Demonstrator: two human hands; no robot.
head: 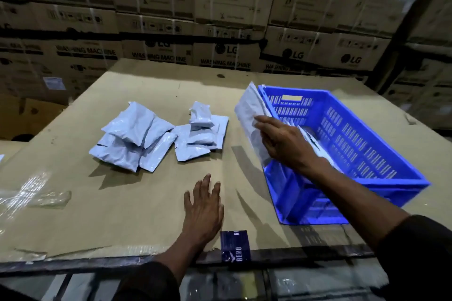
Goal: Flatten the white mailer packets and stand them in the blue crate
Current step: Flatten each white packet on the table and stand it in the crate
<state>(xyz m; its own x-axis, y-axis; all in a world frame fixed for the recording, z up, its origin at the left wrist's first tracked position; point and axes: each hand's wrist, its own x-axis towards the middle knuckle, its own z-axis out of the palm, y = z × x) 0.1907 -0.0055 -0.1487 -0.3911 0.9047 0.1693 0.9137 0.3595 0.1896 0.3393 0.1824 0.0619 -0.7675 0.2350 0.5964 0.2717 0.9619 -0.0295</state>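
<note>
- Right hand (pixel 283 140): positioned right of frame centre, above the left rim of the blue slatted plastic crate (pixel 354 144). The fingers are curled over a flat white plastic mailer packet (pixel 252 117) and grip it. The packet is held on edge, tilted, at the crate's left wall, with its upper corner rising above the rim.
- Left hand (pixel 204 208): positioned at lower centre of the frame, palm down on the brown cardboard sheet (pixel 122 203) that covers the work surface. The fingers are straight and slightly spread; the hand holds nothing.
- The two hands are well apart.
- Blue crate: located at the right of the frame, resting on the cardboard sheet. Further white packets (pixel 315 144) stand on edge inside it along the left side, partly hidden by the right hand and forearm.
- Left pile of puffy white mailer packets (pixel 137 137): located left of frame centre on the cardboard, packets overlapping one another.
- Second, smaller pile of white packets (pixel 201 132): located at frame centre, just right of the first pile, between it and the crate.
- Dark blue printed label (pixel 235 245): lies at the near edge of the cardboard, just right of the left wrist.
- Clear plastic film (pixel 29 195): lies at the left edge of the frame on the cardboard.
- Stacked brown cartons (pixel 220 19) marked "LG" and "WASHING MACHINE" fill the upper frame behind the work surface.
</note>
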